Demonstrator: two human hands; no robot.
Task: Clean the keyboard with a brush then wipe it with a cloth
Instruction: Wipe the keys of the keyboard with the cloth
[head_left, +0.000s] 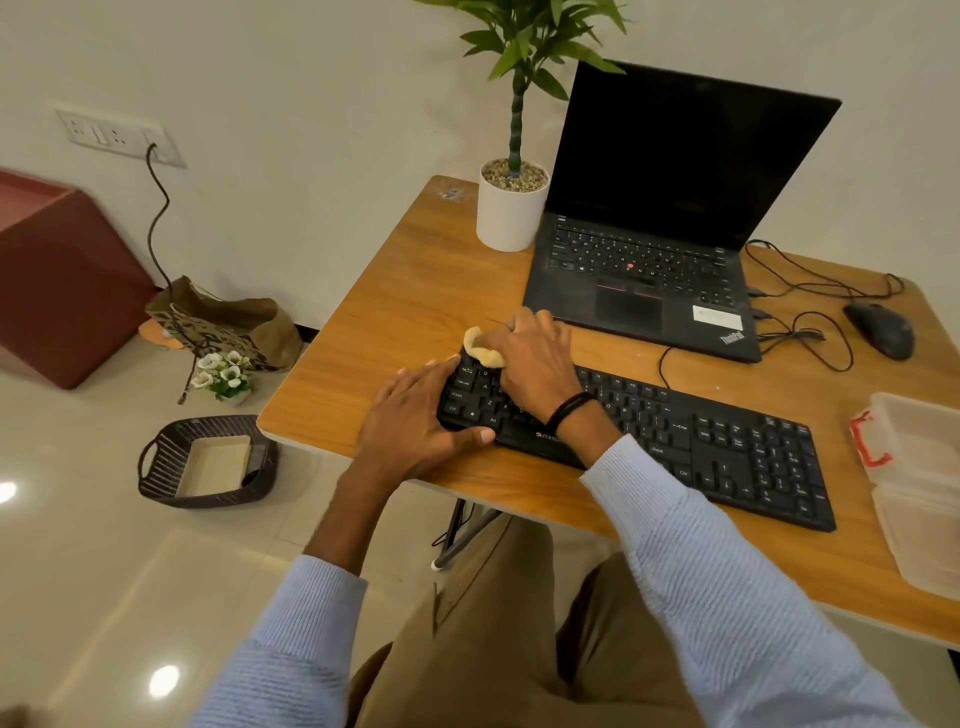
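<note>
Grip: right hand (535, 358) clutches cloth (482, 352) — bunch protrudes left, on keyboard (727, 457).

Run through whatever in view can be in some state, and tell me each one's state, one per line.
Laptop: lid open, screen dark.
Keyboard: flat on the desk, left end under both hands.
Cloth: bunched, pressed on the top-left keys.
Right hand: grips the cloth.
Left hand: fingers straight, steadying the keyboard's left end.
Mouse: on the desk, untouched.
Clear plastic box: looks open; hard to tell.
Wall socket: cable plugged in.
</note>
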